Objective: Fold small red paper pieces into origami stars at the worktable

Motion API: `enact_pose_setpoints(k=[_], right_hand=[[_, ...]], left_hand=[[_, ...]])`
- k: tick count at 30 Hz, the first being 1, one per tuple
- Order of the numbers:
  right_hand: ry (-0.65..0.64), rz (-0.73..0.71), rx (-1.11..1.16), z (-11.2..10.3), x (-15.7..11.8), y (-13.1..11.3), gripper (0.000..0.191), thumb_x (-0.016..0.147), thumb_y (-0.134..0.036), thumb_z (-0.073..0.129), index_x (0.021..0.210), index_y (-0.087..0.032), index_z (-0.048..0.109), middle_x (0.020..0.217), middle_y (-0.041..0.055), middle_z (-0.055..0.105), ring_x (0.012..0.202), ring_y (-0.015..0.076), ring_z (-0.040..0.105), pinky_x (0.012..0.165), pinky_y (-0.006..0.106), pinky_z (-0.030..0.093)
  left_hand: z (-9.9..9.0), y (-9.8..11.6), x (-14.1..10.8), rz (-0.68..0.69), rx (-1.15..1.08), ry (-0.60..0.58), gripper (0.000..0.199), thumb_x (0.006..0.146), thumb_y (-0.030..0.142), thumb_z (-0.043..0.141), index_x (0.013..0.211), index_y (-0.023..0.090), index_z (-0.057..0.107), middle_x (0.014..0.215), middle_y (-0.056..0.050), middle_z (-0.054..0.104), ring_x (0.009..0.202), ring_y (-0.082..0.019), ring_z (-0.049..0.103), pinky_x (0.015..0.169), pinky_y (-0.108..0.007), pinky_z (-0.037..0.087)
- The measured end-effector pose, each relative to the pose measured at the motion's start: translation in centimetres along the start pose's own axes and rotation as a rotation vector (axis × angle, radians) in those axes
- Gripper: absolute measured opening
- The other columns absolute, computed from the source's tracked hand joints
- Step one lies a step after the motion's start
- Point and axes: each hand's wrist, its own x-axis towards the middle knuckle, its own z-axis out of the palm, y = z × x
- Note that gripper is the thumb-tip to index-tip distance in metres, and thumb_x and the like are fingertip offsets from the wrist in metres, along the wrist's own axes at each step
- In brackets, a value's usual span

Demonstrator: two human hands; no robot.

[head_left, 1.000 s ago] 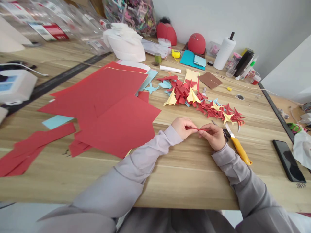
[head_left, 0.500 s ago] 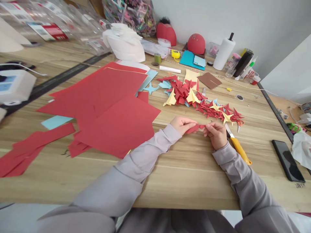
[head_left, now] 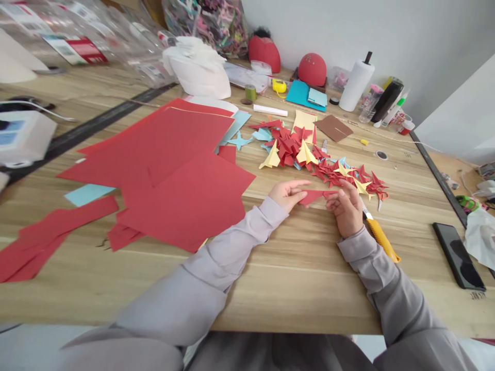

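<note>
A small folded piece of red paper [head_left: 314,197] lies at the middle of the wooden table [head_left: 294,278], between my hands. My left hand [head_left: 288,195] is open, its fingertips just left of the paper's pointed end. My right hand [head_left: 347,208] has its fingers spread around the paper's right end, and I cannot tell whether it grips it. Just right of that hand lies a yellow utility knife [head_left: 381,238], its blade near my right wrist. A heap of folded red, yellow and blue paper shapes [head_left: 297,149] lies ahead of my hands.
Large red paper sheets [head_left: 181,190] cover the table's left half, with red strips [head_left: 46,237] further left. A black phone [head_left: 458,256] lies at the right. Along the back stand a paper towel roll [head_left: 358,85], red domes [head_left: 312,69] and clear plastic bags [head_left: 116,41].
My left hand has let go and opened, its fingers straightening. The red paper has opened out flatter, and my right fingers have spread apart.
</note>
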Motion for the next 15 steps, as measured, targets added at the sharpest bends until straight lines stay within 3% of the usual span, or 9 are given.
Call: enact_pose_setpoints(k=[3, 5, 8, 10, 15], right_hand=[[-0.124, -0.082, -0.129, 0.4, -0.6, -0.1, 0.051, 0.079, -0.036, 0.059, 0.126, -0.031, 0.040, 0.080, -0.0008, 0.067, 0.061, 0.0123, 0.061, 0.059, 0.027, 0.050], [-0.234, -0.110, -0.239, 0.7, -0.9, -0.2, 0.043, 0.079, -0.036, 0.059, 0.121, -0.029, 0.050, 0.083, 0.0010, 0.068, 0.063, 0.0132, 0.062, 0.061, 0.028, 0.051], [-0.342, -0.108, -0.348, 0.8, -1.1, -0.3, 0.023, 0.080, -0.037, 0.058, 0.097, -0.025, 0.067, 0.080, 0.0026, 0.069, 0.064, 0.0144, 0.063, 0.063, 0.030, 0.053], [-0.320, -0.089, -0.350, 0.7, -1.0, -0.1, 0.019, 0.079, -0.037, 0.060, 0.087, -0.023, 0.070, 0.076, 0.0022, 0.069, 0.060, 0.0139, 0.063, 0.060, 0.029, 0.053], [-0.108, -0.035, -0.242, -0.1, -0.3, 0.7, 0.016, 0.073, -0.035, 0.067, 0.084, -0.023, 0.071, 0.071, 0.0002, 0.069, 0.051, 0.0119, 0.060, 0.051, 0.027, 0.051]], left_hand=[[0.0, -0.2, 0.2, -0.015, -0.039, 0.038, 0.055, 0.064, 0.029, 0.068, 0.113, 0.008, 0.056, 0.068, -0.005, 0.069, 0.057, -0.016, 0.064, 0.061, -0.030, 0.054], [0.2, 0.0, 0.0, -0.025, -0.035, 0.001, 0.054, 0.066, 0.029, 0.068, 0.114, 0.008, 0.055, 0.067, -0.004, 0.069, 0.056, -0.015, 0.063, 0.059, -0.028, 0.053], [0.8, 0.4, -0.6, -0.037, 0.002, -0.086, 0.050, 0.069, 0.026, 0.066, 0.115, 0.010, 0.055, 0.061, -0.002, 0.067, 0.051, -0.013, 0.061, 0.057, -0.024, 0.051], [1.1, 0.7, -0.9, -0.046, 0.021, -0.118, 0.050, 0.071, 0.026, 0.063, 0.117, 0.009, 0.054, 0.059, -0.001, 0.066, 0.048, -0.011, 0.060, 0.055, -0.023, 0.050], [0.9, 0.5, -0.9, 0.020, 0.062, -0.127, 0.046, 0.068, 0.026, 0.067, 0.111, 0.012, 0.059, 0.064, 0.000, 0.066, 0.053, -0.010, 0.060, 0.060, -0.022, 0.049]])
